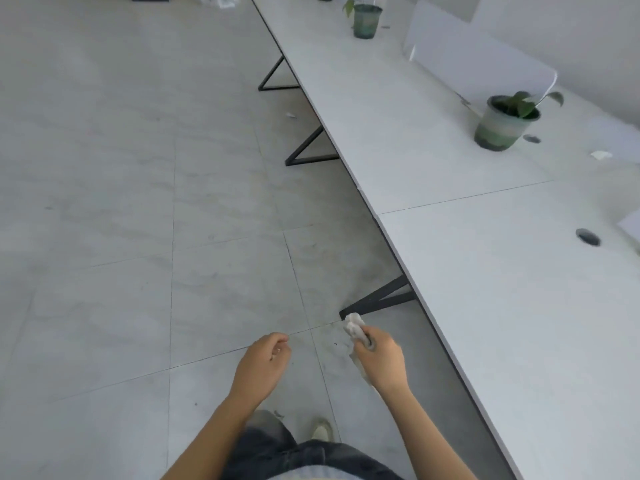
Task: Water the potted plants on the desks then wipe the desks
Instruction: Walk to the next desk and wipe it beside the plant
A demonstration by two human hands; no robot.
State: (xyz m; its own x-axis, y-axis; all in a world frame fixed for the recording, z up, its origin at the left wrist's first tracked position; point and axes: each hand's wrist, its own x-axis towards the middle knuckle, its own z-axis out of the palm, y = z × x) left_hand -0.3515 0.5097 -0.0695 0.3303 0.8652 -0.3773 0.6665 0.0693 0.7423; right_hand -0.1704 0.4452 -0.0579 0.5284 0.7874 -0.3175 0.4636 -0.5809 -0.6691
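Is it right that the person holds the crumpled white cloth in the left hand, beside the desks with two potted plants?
Not quite. The head view shows the crumpled white cloth in the right hand; the left hand holds nothing. The desks and two potted plants are as described.
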